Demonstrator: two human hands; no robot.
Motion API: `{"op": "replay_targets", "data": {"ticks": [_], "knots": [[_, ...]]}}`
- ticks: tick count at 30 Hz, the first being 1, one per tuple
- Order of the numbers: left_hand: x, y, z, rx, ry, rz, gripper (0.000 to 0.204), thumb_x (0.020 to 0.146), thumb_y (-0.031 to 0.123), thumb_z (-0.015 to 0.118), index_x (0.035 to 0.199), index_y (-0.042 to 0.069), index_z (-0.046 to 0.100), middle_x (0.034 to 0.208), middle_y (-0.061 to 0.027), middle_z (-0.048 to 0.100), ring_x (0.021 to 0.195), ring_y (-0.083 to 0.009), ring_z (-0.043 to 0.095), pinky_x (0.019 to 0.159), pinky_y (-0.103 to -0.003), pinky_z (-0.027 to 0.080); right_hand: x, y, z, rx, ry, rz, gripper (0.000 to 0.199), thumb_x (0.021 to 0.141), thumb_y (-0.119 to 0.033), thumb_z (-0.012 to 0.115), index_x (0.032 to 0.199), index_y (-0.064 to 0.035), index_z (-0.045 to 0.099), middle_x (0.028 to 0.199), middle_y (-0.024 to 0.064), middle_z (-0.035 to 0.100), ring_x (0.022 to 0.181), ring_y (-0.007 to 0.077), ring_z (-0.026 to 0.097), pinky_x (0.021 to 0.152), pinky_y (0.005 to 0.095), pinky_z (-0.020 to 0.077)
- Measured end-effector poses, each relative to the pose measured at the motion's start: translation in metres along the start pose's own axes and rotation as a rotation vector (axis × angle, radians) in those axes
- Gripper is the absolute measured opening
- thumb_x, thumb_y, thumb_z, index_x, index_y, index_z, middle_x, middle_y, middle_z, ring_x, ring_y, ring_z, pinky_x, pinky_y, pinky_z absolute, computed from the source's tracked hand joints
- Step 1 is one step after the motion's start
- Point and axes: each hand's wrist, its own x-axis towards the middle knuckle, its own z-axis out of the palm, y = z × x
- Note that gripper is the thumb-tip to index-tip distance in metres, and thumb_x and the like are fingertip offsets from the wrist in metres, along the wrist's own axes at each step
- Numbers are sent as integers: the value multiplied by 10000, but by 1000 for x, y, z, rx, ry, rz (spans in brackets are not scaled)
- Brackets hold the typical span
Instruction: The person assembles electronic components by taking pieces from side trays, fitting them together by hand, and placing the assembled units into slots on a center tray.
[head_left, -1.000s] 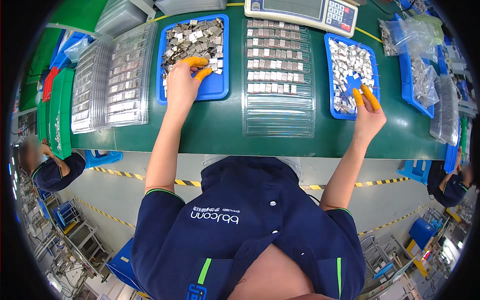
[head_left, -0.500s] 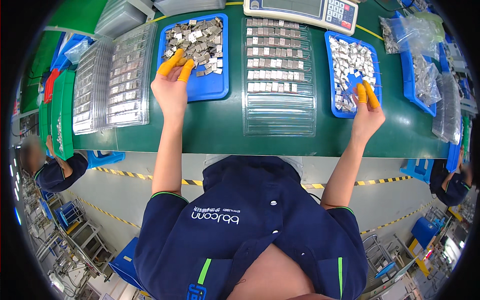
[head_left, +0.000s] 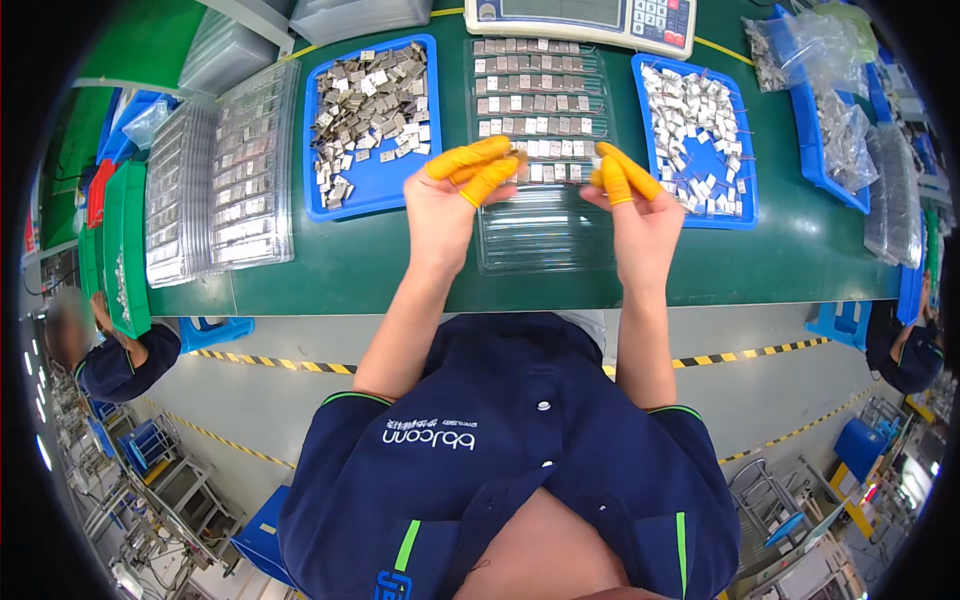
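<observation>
My left hand (head_left: 462, 190) and my right hand (head_left: 632, 190), both with yellow finger cots, face each other over a clear plastic tray (head_left: 545, 235). The left fingers pinch a small grey metal piece, mostly hidden by the fingertips. Between the right fingertips is a small white connector piece (head_left: 597, 164), partly covered. Rows of metal-shelled connectors (head_left: 535, 103) fill the tray's far slots. A blue tray (head_left: 385, 180) of loose metal shells lies left of my hands. To their right stands another blue tray (head_left: 705, 165) with white connector pieces that have thin leads.
A digital scale (head_left: 590, 20) stands behind the plastic tray. Stacked, filled clear trays (head_left: 245, 170) and a green bin (head_left: 125, 235) lie at the left. Bagged parts (head_left: 850, 150) in a blue bin are at the far right. Other people sit at both sides.
Both hands have left the two blue trays and come together over the clear tray, each with a small piece. The whole view has shifted slightly.
</observation>
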Motion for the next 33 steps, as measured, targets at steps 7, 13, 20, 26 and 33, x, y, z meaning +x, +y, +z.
{"op": "replay_targets", "data": {"ticks": [7, 13, 20, 26, 33], "knots": [[-3, -7, 6, 116, -127, 50, 278, 762, -55, 637, 1034, -87, 590, 963, -161, 637, 875, -212, 635, 786, -291, 528, -12, -12, 15, 319, -78, 215, 249, 858, -28, 557, 1079, 87, 560, 1011, 155, 608, 877, 225, 631, 771, 278, 525], [-4, -9, 11, 89, -68, 20, 273, 749, -64, 644, 1018, -75, 604, 959, -157, 638, 854, -210, 637, 772, -292, 531, -14, 3, 18, 280, -17, 119, 194, 814, 3, 603, 999, 59, 622, 981, 98, 622, 865, 146, 598, 787, 240, 484], [-5, -13, 8, 78, -50, 32, 248, 726, -66, 666, 971, -73, 627, 946, -148, 643, 835, -202, 638, 766, -293, 531, -15, -2, 19, 106, -81, 20, 208, 763, 33, 645, 970, 47, 642, 982, 91, 620, 897, 133, 577, 830, 256, 444], [-6, -9, 5, 76, -123, -87, 327, 747, -24, 666, 1065, -44, 590, 947, -133, 647, 887, -175, 625, 824, -271, 488, -6, -4, 9, 192, -279, 139, 303, 732, 15, 678, 1029, 31, 615, 1053, 97, 598, 966, 185, 564, 899, 283, 415], [-1, 3, -1, -84, -397, -269, 550, 770, 7, 649, 1258, -23, 397, 926, -112, 648, 870, -157, 626, 799, -253, 484, -7, 2, 3, 72, -491, -101, 315, 730, -57, 702, 1038, -35, 636, 1036, 61, 588, 1009, 192, 507, 900, 317, 381]]}}
